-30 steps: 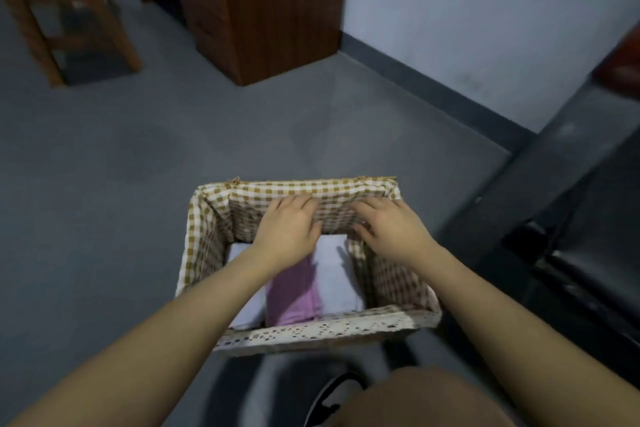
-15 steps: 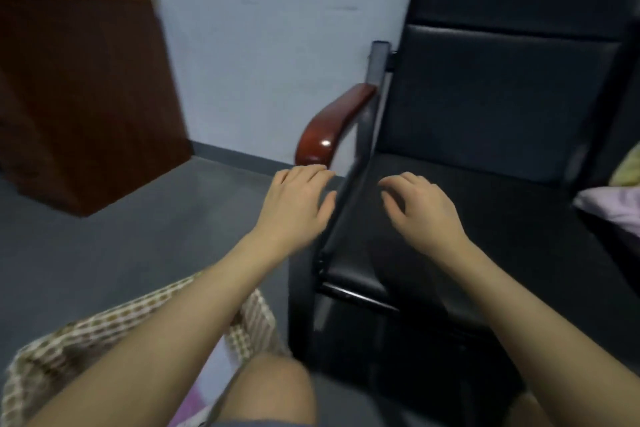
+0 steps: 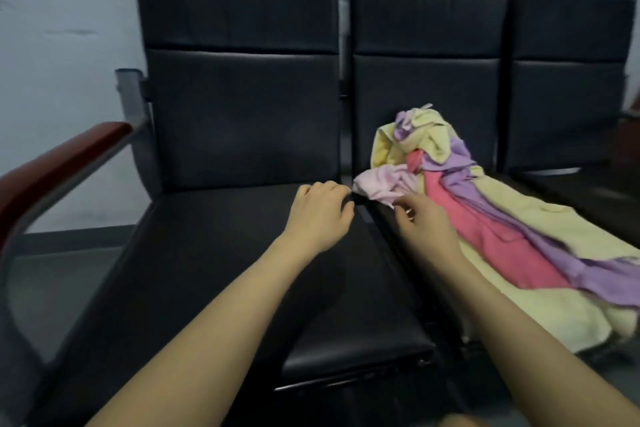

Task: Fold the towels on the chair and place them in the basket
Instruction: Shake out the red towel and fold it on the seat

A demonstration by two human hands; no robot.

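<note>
Towels lie in a loose heap on the middle seat of your three joined black chairs; the heap's long axis runs from the backrest, where it bunches high, down and forward to the seat's front edge on your right. Pale yellow towel is at the bottom, spread widest; coral pink towel and lilac towel lie along it as strips pointing the same way. Light pink towel is crumpled at the heap's left side, at the gap between seats. Your left hand hovers above the left seat, fingers curled loosely, holding nothing, fingertips just beside the light pink towel. Your right hand is at that towel's lower edge, thumb and forefinger drawn together; whether they already pinch the cloth you cannot tell from this view. Red-brown armrest at far left. Basket not in view
</note>
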